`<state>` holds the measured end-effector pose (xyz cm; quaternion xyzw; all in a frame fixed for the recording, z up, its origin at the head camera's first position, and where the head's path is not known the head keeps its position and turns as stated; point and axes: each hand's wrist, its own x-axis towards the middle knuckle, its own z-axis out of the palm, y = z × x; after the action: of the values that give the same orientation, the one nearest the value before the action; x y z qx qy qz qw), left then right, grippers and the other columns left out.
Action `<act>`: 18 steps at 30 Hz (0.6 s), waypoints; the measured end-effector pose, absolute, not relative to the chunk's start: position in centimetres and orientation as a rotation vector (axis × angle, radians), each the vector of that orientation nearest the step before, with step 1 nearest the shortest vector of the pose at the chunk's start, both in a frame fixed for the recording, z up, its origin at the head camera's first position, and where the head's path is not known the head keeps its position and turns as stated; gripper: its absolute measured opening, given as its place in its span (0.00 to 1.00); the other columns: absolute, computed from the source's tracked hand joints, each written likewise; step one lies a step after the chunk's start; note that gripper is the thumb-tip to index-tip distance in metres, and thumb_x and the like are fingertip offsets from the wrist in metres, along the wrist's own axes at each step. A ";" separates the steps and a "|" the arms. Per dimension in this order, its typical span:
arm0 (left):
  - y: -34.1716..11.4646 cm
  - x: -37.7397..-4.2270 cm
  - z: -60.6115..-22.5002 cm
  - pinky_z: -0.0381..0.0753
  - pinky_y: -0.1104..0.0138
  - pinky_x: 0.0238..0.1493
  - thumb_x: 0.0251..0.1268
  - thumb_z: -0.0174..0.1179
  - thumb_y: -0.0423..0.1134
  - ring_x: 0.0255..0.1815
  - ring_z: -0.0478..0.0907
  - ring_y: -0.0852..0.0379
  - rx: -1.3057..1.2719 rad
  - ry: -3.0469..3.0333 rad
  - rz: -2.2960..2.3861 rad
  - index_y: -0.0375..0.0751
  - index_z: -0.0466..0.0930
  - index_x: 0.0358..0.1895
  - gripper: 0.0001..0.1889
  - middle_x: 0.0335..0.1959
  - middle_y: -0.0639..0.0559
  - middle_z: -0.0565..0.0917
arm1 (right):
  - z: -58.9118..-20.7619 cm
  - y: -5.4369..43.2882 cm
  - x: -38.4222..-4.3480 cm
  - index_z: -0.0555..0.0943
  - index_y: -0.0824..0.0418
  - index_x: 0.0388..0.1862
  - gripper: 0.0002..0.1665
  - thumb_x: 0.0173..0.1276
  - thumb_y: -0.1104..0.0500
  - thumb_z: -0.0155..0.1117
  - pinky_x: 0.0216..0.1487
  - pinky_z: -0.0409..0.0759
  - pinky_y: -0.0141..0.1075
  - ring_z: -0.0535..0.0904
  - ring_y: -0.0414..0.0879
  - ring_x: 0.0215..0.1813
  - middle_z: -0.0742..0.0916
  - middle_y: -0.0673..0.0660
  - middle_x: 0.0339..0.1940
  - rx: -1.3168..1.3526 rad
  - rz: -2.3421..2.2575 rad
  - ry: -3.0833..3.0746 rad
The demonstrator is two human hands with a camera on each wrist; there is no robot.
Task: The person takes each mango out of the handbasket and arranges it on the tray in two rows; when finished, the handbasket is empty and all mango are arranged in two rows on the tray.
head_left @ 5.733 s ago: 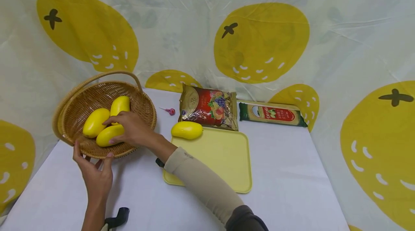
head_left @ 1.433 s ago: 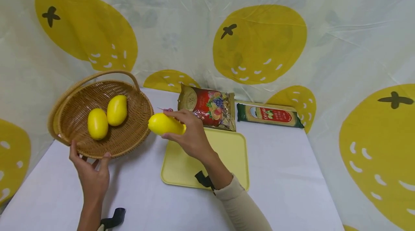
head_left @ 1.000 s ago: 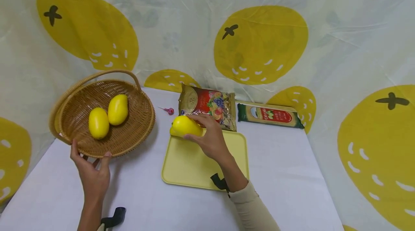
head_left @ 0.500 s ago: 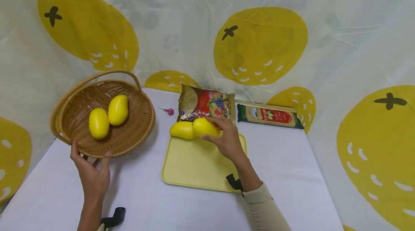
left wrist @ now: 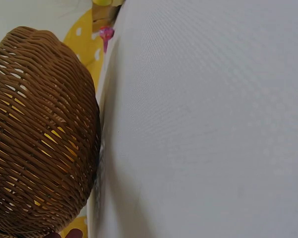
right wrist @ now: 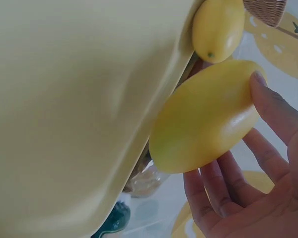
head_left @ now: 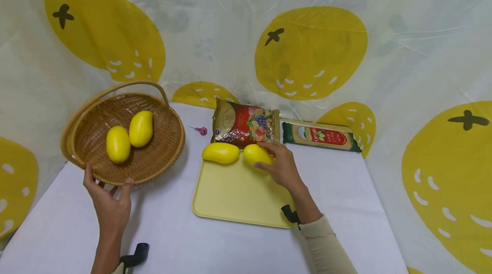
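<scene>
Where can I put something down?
The near left part of the pale yellow rectangular tray is bare; so is the white cloth between it and the left hand. The tray's far edge is crowded: two oval yellow mangoes, the right hand, a shiny red and gold candy bag.

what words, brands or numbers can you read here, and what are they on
"Olivoilà", my best reading of the small brand name, on the green-ended packet.
Smaller characters beside that name on the same packet: too small to read.
Lettering on the red and gold bag, including its small blue mark: too blurred to read surely.
No numbers that I can read.
</scene>
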<state>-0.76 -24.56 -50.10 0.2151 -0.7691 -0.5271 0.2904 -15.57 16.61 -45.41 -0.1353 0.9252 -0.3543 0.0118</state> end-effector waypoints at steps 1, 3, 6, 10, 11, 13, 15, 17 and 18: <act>-24.5 -0.7 -50.1 0.75 0.54 0.76 0.70 0.64 0.31 0.81 0.59 0.41 0.573 -2.051 -1.407 0.60 0.39 0.87 0.52 0.87 0.56 0.48 | -45.5 16.7 -15.7 0.84 0.51 0.69 0.37 0.60 0.52 0.84 0.64 0.83 0.54 0.81 0.59 0.62 0.87 0.57 0.65 -0.415 -1.084 2.887; -24.5 -0.7 -50.0 0.75 0.56 0.76 0.71 0.64 0.32 0.81 0.59 0.40 0.571 -2.055 -1.405 0.60 0.39 0.87 0.52 0.87 0.56 0.48 | -45.6 17.0 -15.8 0.84 0.51 0.69 0.37 0.60 0.52 0.84 0.66 0.82 0.55 0.81 0.59 0.63 0.87 0.57 0.65 -0.390 -1.053 2.883; -24.5 -0.7 -50.0 0.75 0.57 0.76 0.71 0.64 0.32 0.81 0.60 0.40 0.573 -2.064 -1.392 0.60 0.39 0.87 0.51 0.87 0.56 0.48 | -45.8 17.2 -16.0 0.84 0.52 0.69 0.36 0.61 0.52 0.84 0.70 0.78 0.56 0.79 0.59 0.65 0.88 0.57 0.65 -0.354 -1.011 2.876; -24.5 -0.6 -50.0 0.75 0.57 0.77 0.72 0.63 0.32 0.81 0.60 0.40 0.573 -2.069 -1.387 0.60 0.39 0.87 0.51 0.87 0.56 0.48 | -46.1 17.3 -16.3 0.85 0.52 0.68 0.35 0.61 0.53 0.84 0.73 0.74 0.57 0.78 0.59 0.65 0.88 0.58 0.64 -0.331 -0.955 2.880; -24.5 -0.6 -50.1 0.75 0.57 0.77 0.72 0.63 0.32 0.81 0.60 0.39 0.574 -2.070 -1.388 0.60 0.39 0.87 0.51 0.87 0.56 0.48 | -46.2 17.2 -16.4 0.85 0.53 0.68 0.35 0.61 0.53 0.84 0.72 0.73 0.57 0.78 0.59 0.64 0.88 0.58 0.64 -0.329 -0.946 2.883; -24.5 -0.6 -50.1 0.75 0.56 0.78 0.72 0.63 0.32 0.82 0.59 0.39 0.572 -2.069 -1.394 0.60 0.39 0.87 0.51 0.87 0.56 0.47 | -46.3 17.2 -16.4 0.85 0.53 0.69 0.35 0.61 0.53 0.84 0.72 0.73 0.57 0.77 0.59 0.65 0.88 0.59 0.64 -0.335 -0.920 2.894; -24.6 -0.7 -50.2 0.75 0.55 0.78 0.72 0.63 0.32 0.82 0.59 0.39 0.575 -2.067 -1.398 0.60 0.39 0.87 0.51 0.87 0.57 0.47 | -46.4 17.1 -16.5 0.85 0.53 0.69 0.36 0.61 0.53 0.84 0.71 0.74 0.57 0.76 0.59 0.65 0.87 0.60 0.64 -0.338 -0.891 2.910; -24.6 -0.7 -50.2 0.75 0.55 0.78 0.72 0.63 0.32 0.82 0.59 0.39 0.578 -2.065 -1.402 0.60 0.39 0.87 0.51 0.87 0.57 0.47 | -46.4 17.0 -16.5 0.85 0.53 0.69 0.35 0.61 0.54 0.84 0.70 0.75 0.56 0.75 0.60 0.65 0.87 0.60 0.65 -0.333 -0.874 2.921; -24.6 -0.7 -50.3 0.75 0.55 0.78 0.71 0.64 0.32 0.82 0.59 0.39 0.579 -2.063 -1.404 0.60 0.39 0.87 0.51 0.87 0.57 0.48 | -46.5 17.0 -16.5 0.85 0.53 0.69 0.35 0.61 0.54 0.84 0.69 0.76 0.57 0.75 0.60 0.65 0.86 0.61 0.65 -0.334 -0.864 2.929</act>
<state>-0.72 -24.63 -50.26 0.2165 -0.7718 -0.5253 0.2856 -16.53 16.99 -46.45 -0.1086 0.9529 -0.2810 0.0349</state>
